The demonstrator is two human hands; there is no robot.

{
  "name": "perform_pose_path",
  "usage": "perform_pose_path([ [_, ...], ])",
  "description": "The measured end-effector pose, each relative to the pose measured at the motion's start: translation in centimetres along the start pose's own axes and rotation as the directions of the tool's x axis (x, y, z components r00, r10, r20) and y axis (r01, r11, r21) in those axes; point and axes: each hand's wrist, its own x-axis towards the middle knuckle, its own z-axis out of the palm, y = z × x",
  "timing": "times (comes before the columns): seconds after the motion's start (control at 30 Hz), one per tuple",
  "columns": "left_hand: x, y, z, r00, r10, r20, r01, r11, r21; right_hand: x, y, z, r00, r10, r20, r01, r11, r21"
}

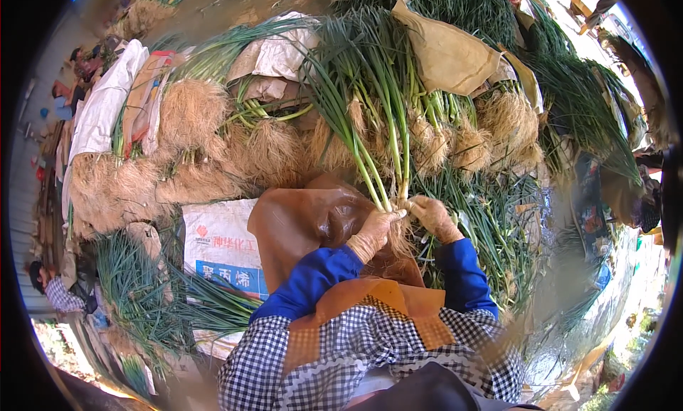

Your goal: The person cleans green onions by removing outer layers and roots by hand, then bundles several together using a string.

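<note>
The left hand (pixel 374 234) is clamping on the lower stalks of some green onions (pixel 366 167), and the right hand (pixel 434 217) is closing on their base just beside it. The onions are standing out over a brown apron (pixel 288 222), their leaves pointing away from the person, while roots (pixel 403 239) are hanging between the hands. Left of the apron a white sack (pixel 219 234) is lying; beyond, rooty bundles (pixel 191 116) are forming a row, a tan sheet (pixel 448 49) partly covering some.
</note>
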Motion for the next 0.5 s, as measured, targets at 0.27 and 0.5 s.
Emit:
perform_pose_path([
  [0.27, -0.2, -0.9, 1.1, 0.959, 0.25, -0.133, -0.226, 0.959, 0.171, 10.4, -7.3, -1.5, 0.973, 0.189, -0.135, -0.232, 0.793, -0.563],
  [0.5, 0.1, -0.9, 0.1, 0.934, 0.31, -0.181, -0.312, 0.95, 0.013, 10.8, -2.8, -1.5, 0.93, -0.02, 0.367, -0.236, 0.734, 0.637],
])
